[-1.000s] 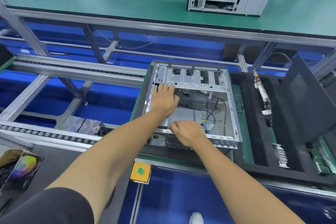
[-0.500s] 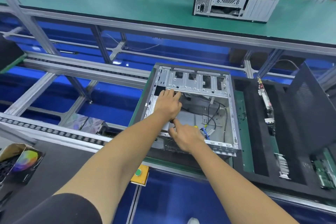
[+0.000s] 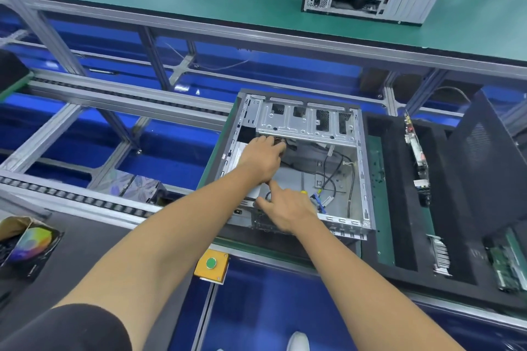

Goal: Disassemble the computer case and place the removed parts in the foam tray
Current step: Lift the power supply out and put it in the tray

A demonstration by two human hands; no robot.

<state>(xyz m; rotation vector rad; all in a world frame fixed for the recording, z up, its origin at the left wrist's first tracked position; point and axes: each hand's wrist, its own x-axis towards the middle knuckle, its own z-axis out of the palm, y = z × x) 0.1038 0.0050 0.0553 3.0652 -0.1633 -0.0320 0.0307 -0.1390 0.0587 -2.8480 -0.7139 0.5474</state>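
**Crowded at the case's left, open at its right**

Both hands fill the left half of the case (image 3: 299, 165): the left hand (image 3: 263, 155) under the drive cage (image 3: 306, 122), the right hand (image 3: 285, 206) over the near rail. Loose cables (image 3: 339, 171) cross the bare floor on the right. The foam tray (image 3: 399, 194) flanks the case; its upright panel (image 3: 490, 162) walls the far right

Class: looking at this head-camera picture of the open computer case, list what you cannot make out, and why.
- Left hand fingertips: hidden under the silver metal drive cage, head view.
- What the right hand touches: covered by the hand itself.
- Green circuit board in the black foam tray: cut off by the right edge.
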